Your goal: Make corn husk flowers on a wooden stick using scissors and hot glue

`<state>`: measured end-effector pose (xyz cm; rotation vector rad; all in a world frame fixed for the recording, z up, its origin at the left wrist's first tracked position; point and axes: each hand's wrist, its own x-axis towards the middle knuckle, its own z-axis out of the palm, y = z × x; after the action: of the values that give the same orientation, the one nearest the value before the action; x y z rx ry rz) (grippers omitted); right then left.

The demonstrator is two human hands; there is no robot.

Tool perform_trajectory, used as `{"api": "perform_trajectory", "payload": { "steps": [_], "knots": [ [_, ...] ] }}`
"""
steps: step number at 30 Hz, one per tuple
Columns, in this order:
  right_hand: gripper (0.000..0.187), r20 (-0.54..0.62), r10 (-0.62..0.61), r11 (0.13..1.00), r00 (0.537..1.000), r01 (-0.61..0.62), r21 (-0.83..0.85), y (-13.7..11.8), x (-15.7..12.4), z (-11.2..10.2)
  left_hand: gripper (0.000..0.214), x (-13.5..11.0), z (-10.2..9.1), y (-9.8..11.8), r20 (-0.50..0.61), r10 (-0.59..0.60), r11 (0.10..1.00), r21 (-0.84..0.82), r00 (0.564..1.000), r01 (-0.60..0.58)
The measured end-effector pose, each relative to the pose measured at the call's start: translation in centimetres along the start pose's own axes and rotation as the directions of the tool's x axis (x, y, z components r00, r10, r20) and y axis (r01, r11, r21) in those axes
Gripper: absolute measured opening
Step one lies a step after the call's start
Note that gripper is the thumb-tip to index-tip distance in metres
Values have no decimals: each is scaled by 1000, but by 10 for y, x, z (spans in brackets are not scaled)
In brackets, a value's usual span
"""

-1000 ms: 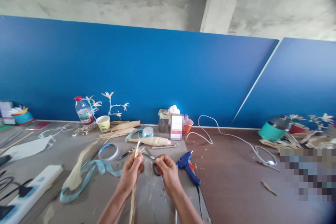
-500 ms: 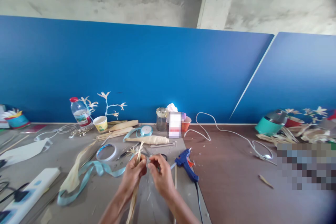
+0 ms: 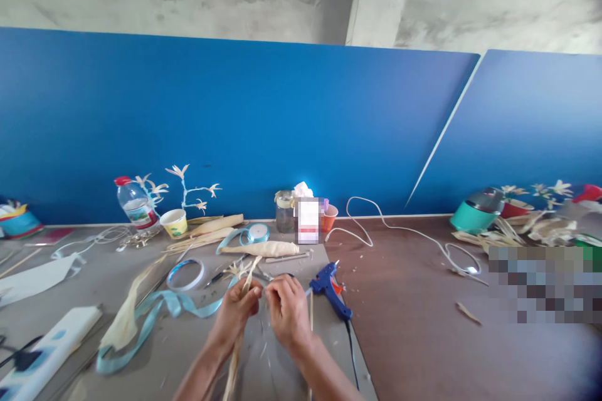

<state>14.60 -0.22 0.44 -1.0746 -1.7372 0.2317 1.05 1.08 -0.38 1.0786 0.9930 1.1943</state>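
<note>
My left hand [image 3: 234,313] is closed around a pale dried husk strip [image 3: 232,369], whose frayed top sticks up above the fingers and whose long tail hangs down past the wrist. Close beside it, my right hand [image 3: 288,312] is pinched with its fingers curled; whatever lies in the pinch is too small or hidden to make out. A small gap separates the two hands. Just right of my right hand lies a blue glue gun [image 3: 333,293]. Light blue ribbon [image 3: 164,302] runs loosely across the table toward my left hand.
Behind the hands lie a husk bundle [image 3: 263,249], a ribbon spool [image 3: 258,234] and a tape roll [image 3: 185,275]. A power strip [image 3: 56,351] is at the left. Husk flowers stand in a paper cup [image 3: 174,224]. A white cable [image 3: 414,238] crosses the brown tabletop.
My right hand has turned, its fingers curling closer together. My left hand keeps its hold on the husk strip. The whole view has shifted slightly, moving table items left.
</note>
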Motion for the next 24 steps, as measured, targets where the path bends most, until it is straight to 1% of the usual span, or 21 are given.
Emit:
{"api": "perform_trajectory", "payload": {
  "steps": [3,5,8,11,13,15,17,19,21,24],
  "knots": [
    [22,-24,155,987,988,-154,41,5,-1,2,36,0,0,4,-57,5,999,-50,998,-8],
    [27,-42,225,973,973,-223,56,10,-2,4,41,0,-1,5,-56,15,998,-64,998,-19],
    [30,-102,270,962,957,-266,53,17,0,5,39,1,-3,3,-41,12,999,-37,999,-14],
    [21,-223,276,961,935,-275,37,25,3,5,34,2,-5,1,-33,-2,1000,7,999,3],
    [15,-276,262,962,925,-273,0,31,5,3,35,2,-5,1,13,-18,999,28,1000,18],
    [13,-237,262,959,936,-279,-44,36,6,2,36,1,-5,1,72,-43,998,39,996,41],
    [14,-149,286,950,947,-300,-80,40,7,2,37,0,-4,1,118,-58,998,39,991,54],
    [16,-101,324,938,941,-333,-91,42,7,2,37,-1,-3,2,145,-51,999,19,988,49],
    [17,-95,355,931,930,-361,-54,41,8,2,37,-2,-2,3,159,-42,999,-16,986,46],
    [19,-70,409,911,910,-402,97,34,9,2,38,-3,0,3,157,-53,995,-74,986,65]
  ]
}}
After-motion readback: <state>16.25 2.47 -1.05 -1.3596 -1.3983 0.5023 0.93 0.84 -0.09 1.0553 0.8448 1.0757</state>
